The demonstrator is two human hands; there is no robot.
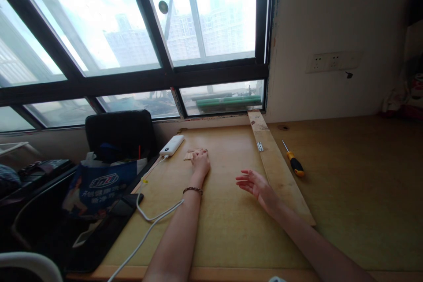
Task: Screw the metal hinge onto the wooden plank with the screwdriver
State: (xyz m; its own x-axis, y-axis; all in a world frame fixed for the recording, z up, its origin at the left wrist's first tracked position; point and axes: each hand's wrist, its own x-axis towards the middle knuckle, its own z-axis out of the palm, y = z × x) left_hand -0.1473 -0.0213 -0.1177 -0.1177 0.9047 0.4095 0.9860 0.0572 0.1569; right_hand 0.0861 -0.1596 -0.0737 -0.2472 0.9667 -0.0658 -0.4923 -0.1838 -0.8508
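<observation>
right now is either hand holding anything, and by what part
Nothing is clearly held. The left hand lies palm down on a small wooden piece at its right end; the right hand hovers open above the table.

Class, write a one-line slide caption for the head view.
Left hand rests on a small wooden piece on the table; right hand hovers open beside a plank, screwdriver beyond.

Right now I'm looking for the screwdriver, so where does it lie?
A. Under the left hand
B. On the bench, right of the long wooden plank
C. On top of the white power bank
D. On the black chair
B: the screwdriver, yellow and black handled, lies on the bench just right of the plank, apart from both hands.
</observation>
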